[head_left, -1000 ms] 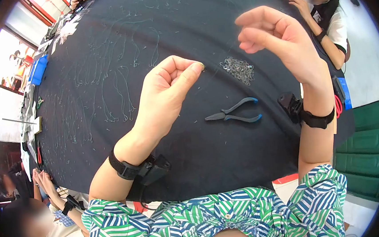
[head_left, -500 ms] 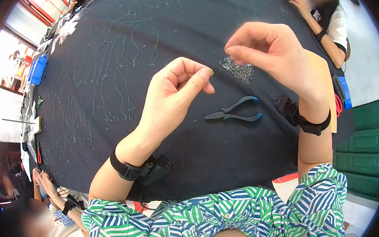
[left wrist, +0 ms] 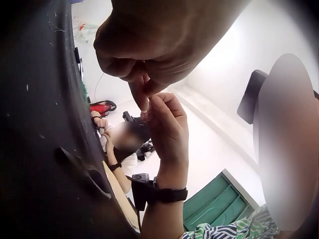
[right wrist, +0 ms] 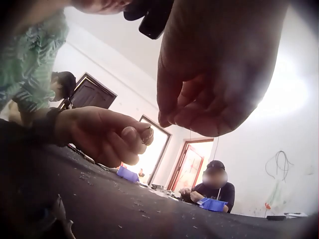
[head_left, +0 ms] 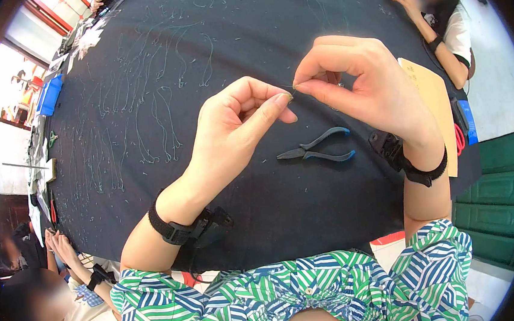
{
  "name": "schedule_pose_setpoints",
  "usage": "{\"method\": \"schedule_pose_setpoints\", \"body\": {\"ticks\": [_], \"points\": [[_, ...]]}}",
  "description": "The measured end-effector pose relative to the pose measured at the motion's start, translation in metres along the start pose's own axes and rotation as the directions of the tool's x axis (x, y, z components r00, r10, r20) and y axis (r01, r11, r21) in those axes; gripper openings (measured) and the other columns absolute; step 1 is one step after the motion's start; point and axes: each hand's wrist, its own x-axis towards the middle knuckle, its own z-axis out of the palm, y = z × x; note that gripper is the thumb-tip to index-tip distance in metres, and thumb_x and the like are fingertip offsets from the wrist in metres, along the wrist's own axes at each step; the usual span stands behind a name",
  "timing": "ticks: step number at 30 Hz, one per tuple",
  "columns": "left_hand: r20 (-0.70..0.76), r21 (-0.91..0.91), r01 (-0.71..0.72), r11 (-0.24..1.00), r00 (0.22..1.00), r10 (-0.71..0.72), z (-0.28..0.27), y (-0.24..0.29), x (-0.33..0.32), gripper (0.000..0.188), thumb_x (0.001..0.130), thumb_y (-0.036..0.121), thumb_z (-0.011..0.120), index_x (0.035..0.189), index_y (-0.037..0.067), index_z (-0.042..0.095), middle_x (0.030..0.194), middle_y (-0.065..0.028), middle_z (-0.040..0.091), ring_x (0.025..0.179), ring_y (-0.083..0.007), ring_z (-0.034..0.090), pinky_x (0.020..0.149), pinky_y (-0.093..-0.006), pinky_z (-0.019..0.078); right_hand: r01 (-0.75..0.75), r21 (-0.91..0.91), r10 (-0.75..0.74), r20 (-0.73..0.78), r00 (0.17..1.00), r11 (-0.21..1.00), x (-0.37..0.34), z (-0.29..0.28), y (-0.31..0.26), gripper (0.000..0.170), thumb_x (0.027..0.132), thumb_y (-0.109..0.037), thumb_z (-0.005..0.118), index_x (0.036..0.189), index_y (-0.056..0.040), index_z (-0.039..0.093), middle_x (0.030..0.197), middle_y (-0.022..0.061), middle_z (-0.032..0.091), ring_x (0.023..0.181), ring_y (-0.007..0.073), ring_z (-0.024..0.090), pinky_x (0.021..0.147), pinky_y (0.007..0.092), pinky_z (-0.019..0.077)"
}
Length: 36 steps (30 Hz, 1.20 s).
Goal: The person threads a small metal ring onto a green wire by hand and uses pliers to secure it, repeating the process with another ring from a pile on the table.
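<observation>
In the head view my left hand [head_left: 233, 123] pinches a tiny item between thumb and forefinger; a thin metallic piece [right wrist: 145, 135] shows at those fingertips in the right wrist view. My right hand [head_left: 368, 82] faces it, thumb and forefinger pinched on a fine line that is barely visible. A small gap separates the two sets of fingertips. Pliers with blue-tipped handles [head_left: 329, 156] lie spread on the black cloth, below the right hand. That hand now covers most of the pile of small metal pieces.
Looped thin green lines [head_left: 166, 119] and small scraps lie over the cloth's left half. A tan card [head_left: 437, 104] is beside the right forearm, near a blue item [head_left: 467, 121]. A blue tray [head_left: 51, 95] stands at the left edge. Other people sit around the table.
My right hand has come down and left, its fingers closing to a pinch near the left fingertips and covering the metal pile. The left hand has shifted slightly right.
</observation>
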Motion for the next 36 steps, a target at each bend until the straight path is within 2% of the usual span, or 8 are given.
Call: {"method": "schedule_pose_setpoints", "body": {"ticks": [1, 4, 19, 22, 28, 31, 36], "points": [[0.004, 0.009, -0.006, 1.000, 1.000, 0.006, 0.0003, -0.0004, 0.0001, 0.015, 0.099, 0.014, 0.060, 0.104, 0.001, 0.065, 0.088, -0.0048, 0.071, 0.080, -0.0050, 0.062, 0.071, -0.0188, 0.0461, 0.001, -0.005, -0.001, -0.002, 1.000, 1.000, -0.0005, 0.0000, 0.0000, 0.007, 0.082, -0.008, 0.066, 0.083, -0.0022, 0.063, 0.074, 0.0100, 0.059, 0.064, 0.0232, 0.060, 0.057, 0.0319, 0.0451], [0.003, 0.023, -0.027, 0.999, 1.000, 0.027, 0.0009, -0.0012, 0.0002, 0.016, 0.098, 0.015, 0.063, 0.101, -0.001, 0.063, 0.086, -0.0054, 0.072, 0.079, -0.0040, 0.062, 0.069, -0.0182, 0.0466, -0.004, -0.011, 0.004, 0.029, 1.000, 1.000, -0.0006, -0.0012, -0.0003, 0.008, 0.083, -0.009, 0.066, 0.083, -0.0023, 0.063, 0.075, 0.0103, 0.060, 0.065, 0.0247, 0.060, 0.057, 0.0328, 0.0452], [0.005, 0.002, -0.043, 0.999, 0.999, 0.043, 0.0018, -0.0046, 0.0002, 0.017, 0.098, 0.015, 0.063, 0.102, -0.001, 0.063, 0.086, -0.0044, 0.072, 0.076, -0.0017, 0.059, 0.066, -0.0168, 0.0438, 0.022, 0.017, -0.024, 0.080, 0.996, 1.000, -0.0002, -0.0010, 0.0043, 0.010, 0.081, -0.011, 0.067, 0.084, -0.0015, 0.064, 0.075, 0.0121, 0.060, 0.066, 0.0271, 0.060, 0.058, 0.0344, 0.0455], [0.044, 0.051, -0.004, 0.999, 0.999, 0.001, -0.0021, -0.0014, -0.0001, 0.012, 0.100, 0.012, 0.059, 0.103, 0.001, 0.062, 0.089, -0.0055, 0.070, 0.081, -0.0059, 0.063, 0.072, -0.0187, 0.0470, 0.010, 0.014, -0.011, 0.090, 0.996, 1.000, 0.0002, -0.0005, 0.0033, 0.010, 0.081, -0.010, 0.067, 0.085, -0.0014, 0.064, 0.074, 0.0117, 0.060, 0.065, 0.0246, 0.060, 0.057, 0.0332, 0.0459], [0.015, 0.068, -0.033, 0.997, 0.999, 0.032, -0.0037, -0.0049, -0.0004, 0.011, 0.099, 0.013, 0.059, 0.099, 0.003, 0.062, 0.086, -0.0039, 0.069, 0.079, -0.0052, 0.062, 0.070, -0.0191, 0.0456, -0.084, 0.104, 0.073, 0.105, 0.992, 0.991, 0.0000, 0.0003, 0.0013, 0.009, 0.082, -0.009, 0.068, 0.085, -0.0009, 0.063, 0.070, 0.0105, 0.061, 0.062, 0.0193, 0.062, 0.057, 0.0302, 0.0470], [0.007, 0.047, -0.040, 0.998, 0.999, 0.040, -0.0043, -0.0054, 0.0002, 0.012, 0.099, 0.014, 0.060, 0.100, 0.003, 0.062, 0.086, -0.0033, 0.069, 0.079, -0.0052, 0.061, 0.070, -0.0189, 0.0449, -0.005, 0.072, 0.001, 0.054, 0.999, 0.997, -0.0005, 0.0003, 0.0066, 0.010, 0.083, -0.008, 0.068, 0.085, -0.0004, 0.062, 0.069, 0.0095, 0.060, 0.062, 0.0169, 0.061, 0.057, 0.0292, 0.0465], [-0.033, -0.058, -0.047, 0.997, 0.998, 0.045, -0.0009, -0.0040, -0.0001, 0.014, 0.099, 0.017, 0.062, 0.103, 0.003, 0.064, 0.087, -0.0040, 0.071, 0.077, -0.0033, 0.060, 0.067, -0.0166, 0.0415, -0.061, 0.169, 0.060, 0.010, 0.998, 0.984, -0.0013, -0.0033, 0.0076, 0.011, 0.087, -0.009, 0.067, 0.085, 0.0000, 0.061, 0.068, 0.0030, 0.057, 0.063, 0.0078, 0.055, 0.058, 0.0248, 0.0434]]}}
